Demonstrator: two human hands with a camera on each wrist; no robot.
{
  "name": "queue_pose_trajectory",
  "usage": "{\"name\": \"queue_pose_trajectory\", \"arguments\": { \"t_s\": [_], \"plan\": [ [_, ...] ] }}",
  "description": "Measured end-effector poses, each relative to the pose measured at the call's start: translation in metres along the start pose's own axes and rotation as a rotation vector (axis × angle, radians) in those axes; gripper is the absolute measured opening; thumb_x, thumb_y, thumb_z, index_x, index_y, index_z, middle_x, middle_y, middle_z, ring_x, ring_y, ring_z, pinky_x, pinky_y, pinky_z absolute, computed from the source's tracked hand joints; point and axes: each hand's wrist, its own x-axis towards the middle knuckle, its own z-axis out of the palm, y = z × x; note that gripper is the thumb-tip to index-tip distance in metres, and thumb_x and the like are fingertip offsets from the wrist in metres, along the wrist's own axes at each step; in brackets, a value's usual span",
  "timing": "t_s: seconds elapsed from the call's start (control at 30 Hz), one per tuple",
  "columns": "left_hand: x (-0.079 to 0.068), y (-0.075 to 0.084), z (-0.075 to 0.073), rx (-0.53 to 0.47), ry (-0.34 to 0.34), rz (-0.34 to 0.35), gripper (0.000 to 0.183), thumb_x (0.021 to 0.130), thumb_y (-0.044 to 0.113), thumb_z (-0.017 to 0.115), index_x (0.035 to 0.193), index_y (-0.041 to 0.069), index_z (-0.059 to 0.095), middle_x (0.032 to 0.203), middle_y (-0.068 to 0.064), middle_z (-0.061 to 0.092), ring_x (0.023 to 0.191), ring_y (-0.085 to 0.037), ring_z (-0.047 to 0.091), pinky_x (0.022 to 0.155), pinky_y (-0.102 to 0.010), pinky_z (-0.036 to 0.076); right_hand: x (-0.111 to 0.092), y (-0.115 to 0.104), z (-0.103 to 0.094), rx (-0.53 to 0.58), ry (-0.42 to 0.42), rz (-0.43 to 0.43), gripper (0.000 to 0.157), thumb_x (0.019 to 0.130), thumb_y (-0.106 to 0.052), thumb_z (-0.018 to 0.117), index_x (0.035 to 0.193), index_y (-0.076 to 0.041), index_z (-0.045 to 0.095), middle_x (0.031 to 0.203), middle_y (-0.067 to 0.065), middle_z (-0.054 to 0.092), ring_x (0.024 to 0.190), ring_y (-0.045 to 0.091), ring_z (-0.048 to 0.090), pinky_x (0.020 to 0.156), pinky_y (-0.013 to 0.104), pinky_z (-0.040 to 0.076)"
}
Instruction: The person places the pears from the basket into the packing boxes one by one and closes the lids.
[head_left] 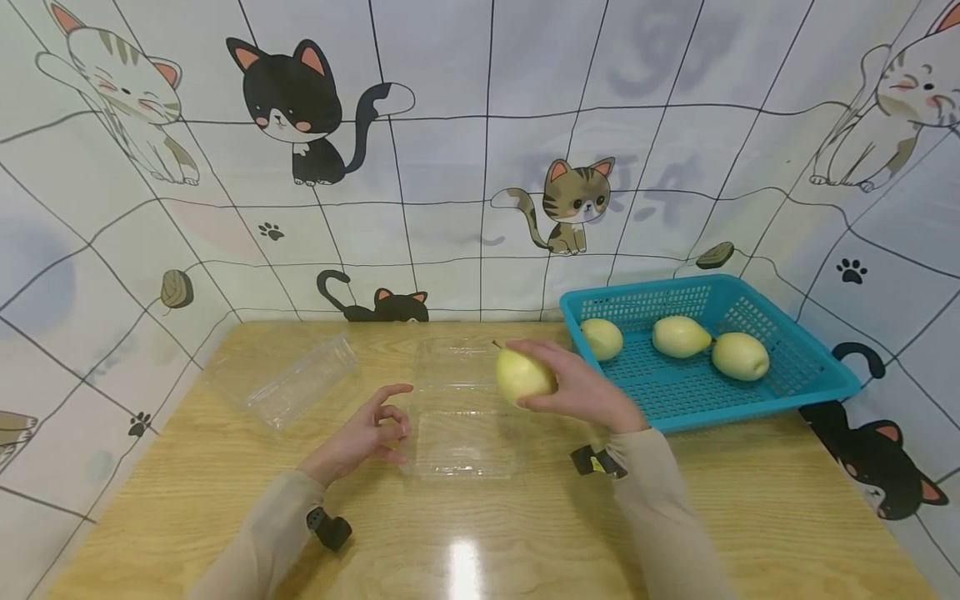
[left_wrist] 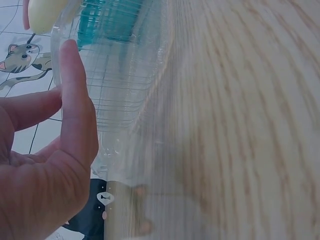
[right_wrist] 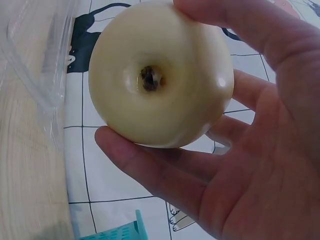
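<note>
My right hand (head_left: 573, 385) grips a pale yellow pear (head_left: 520, 377) above the right side of a clear plastic container (head_left: 468, 475). The pear's stem points up and away, and its dark blossom end faces the camera in the right wrist view. At the container's left edge is my left hand (head_left: 369, 435). Its fingers, loosely bent in the head view, touch the see-through wall (left_wrist: 115, 95) in the left wrist view. Nothing is gripped in that hand. The container stands open on the wooden table, its outline faint.
A blue plastic basket (head_left: 795, 396) stands at the right, holding a pear (head_left: 602, 338) by its left wall and two more pears, one (head_left: 678, 337) near the middle and one (head_left: 740, 357) farther right. Another clear plastic piece (head_left: 303, 382) lies at the left. A cat-patterned cloth (head_left: 450, 167) rises behind the table (head_left: 390, 533).
</note>
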Motion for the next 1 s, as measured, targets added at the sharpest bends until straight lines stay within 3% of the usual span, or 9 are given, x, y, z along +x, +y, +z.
{"name": "queue_pose_trajectory", "arguments": {
  "t_s": [0.57, 0.73, 1.0],
  "plan": [
    [0.006, 0.004, 0.005, 0.003, -0.01, 0.004, 0.063, 0.095, -0.006, 0.047, 0.15, 0.007, 0.019, 0.096, -0.011, 0.049, 0.08, -0.024, 0.051, 0.07, -0.046, 0.058, 0.007, 0.005, 0.023, 0.104, -0.012, -0.011, 0.072, 0.079, -0.019, 0.079, 0.143, -0.01, 0.046, 0.138, 0.014, 0.048, 0.118, 0.03, 0.048, 0.088, 0.047, 0.048],
    [0.007, 0.003, 0.007, 0.007, -0.012, 0.009, 0.063, 0.096, -0.005, 0.047, 0.15, 0.007, 0.019, 0.097, -0.012, 0.049, 0.082, -0.023, 0.052, 0.07, -0.045, 0.058, 0.01, 0.007, 0.033, 0.041, -0.005, -0.031, 0.071, 0.079, -0.023, 0.079, 0.142, -0.009, 0.048, 0.136, 0.012, 0.052, 0.119, 0.03, 0.049, 0.092, 0.048, 0.045],
    [0.011, 0.002, 0.007, -0.004, -0.014, 0.006, 0.062, 0.096, -0.005, 0.048, 0.15, 0.007, 0.019, 0.096, -0.011, 0.049, 0.082, -0.024, 0.052, 0.07, -0.045, 0.058, 0.012, 0.001, 0.054, 0.048, -0.032, 0.055, 0.072, 0.079, -0.029, 0.078, 0.141, -0.007, 0.047, 0.135, 0.013, 0.051, 0.119, 0.03, 0.049, 0.096, 0.05, 0.043]
  ]
}}
